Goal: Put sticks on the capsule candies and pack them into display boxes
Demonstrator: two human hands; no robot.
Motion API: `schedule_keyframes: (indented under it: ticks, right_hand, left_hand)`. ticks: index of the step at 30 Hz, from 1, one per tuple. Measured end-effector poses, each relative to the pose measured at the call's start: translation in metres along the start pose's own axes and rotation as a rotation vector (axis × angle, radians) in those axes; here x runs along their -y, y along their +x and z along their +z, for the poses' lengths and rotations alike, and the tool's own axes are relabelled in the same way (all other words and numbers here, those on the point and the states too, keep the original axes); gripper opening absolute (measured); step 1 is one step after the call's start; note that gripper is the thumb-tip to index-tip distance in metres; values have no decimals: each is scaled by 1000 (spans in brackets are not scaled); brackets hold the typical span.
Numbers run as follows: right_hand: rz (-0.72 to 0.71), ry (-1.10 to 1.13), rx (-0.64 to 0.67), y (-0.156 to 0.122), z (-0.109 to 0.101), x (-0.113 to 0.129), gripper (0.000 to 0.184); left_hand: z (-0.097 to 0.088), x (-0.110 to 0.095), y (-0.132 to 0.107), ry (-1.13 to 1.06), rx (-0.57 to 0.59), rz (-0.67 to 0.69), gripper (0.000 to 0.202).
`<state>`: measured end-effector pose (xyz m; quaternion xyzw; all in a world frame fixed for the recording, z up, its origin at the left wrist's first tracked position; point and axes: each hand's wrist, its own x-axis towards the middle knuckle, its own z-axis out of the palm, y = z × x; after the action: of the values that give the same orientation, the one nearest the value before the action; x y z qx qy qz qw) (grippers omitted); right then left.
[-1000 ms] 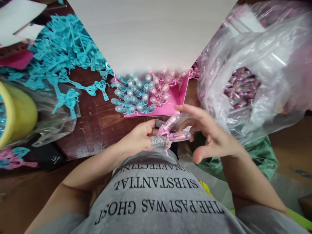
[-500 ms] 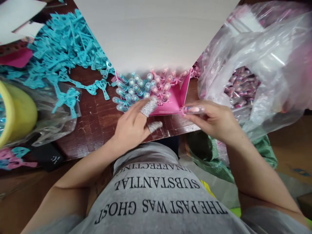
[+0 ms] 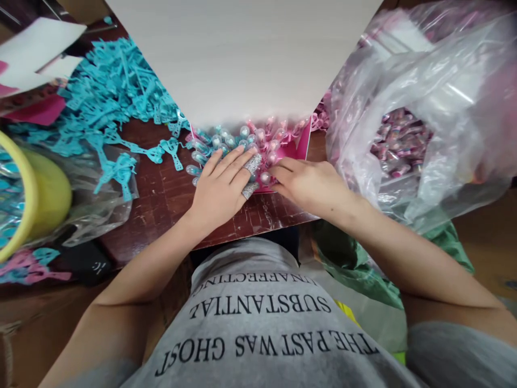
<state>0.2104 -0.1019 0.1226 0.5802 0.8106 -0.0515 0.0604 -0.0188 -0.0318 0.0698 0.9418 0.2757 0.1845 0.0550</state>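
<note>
A pink box [image 3: 304,144] with a tall white lid [image 3: 242,59] raised behind it holds upright clear-topped tubes. Blue tubes [image 3: 224,137] fill its left part, pink tubes [image 3: 278,134] its middle and right. My left hand [image 3: 221,186] lies with fingers stretched over the front blue tubes; silver-grey wrapping covers its thumb and index finger. At the box's front edge, my right hand [image 3: 309,186] has its fingertips closed on a pink tube [image 3: 265,178], whose rounded clear top points up. The lower part of that tube is hidden.
Turquoise plastic pieces [image 3: 121,81] are heaped at the back left. A yellow bucket [image 3: 50,191] of blue tubes stands at the left edge. On the right, a clear plastic bag [image 3: 363,108] holds wrapped pink pieces [image 3: 404,140]. A dark wooden table [image 3: 161,199] lies beneath.
My right hand has moved left with the pink tube, from beside the box to its front, and the tube has turned upright. My left hand has flattened over the blue tubes.
</note>
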Motion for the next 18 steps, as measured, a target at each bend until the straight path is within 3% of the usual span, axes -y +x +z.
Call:
schedule_keyframes:
  ticks: [3,6,9,12,15,18]
  right_hand:
    - [75,-6,-28,2,6,4,33]
    - [95,34,-33,5,13,5,36]
    - [78,106,-42,8,19,5,38]
    - [70,154,-92,3,26,1,36]
    - [143,237,-259,-17,34,-12,39]
    - [273,362,-463,-57,43,-43,41]
  left_hand:
    - [-11,-3,1,-48,-38,-69,45]
    - [-30,-11,19,-54,-102,-86,45]
    - [-54,-28,60,-44,-83,-27,36]
    - [-62,-55,115,11,40,66,33]
    - [-38,-82,170,66,158,118,27]
    - [16,-98,221,-26,182,87,18]
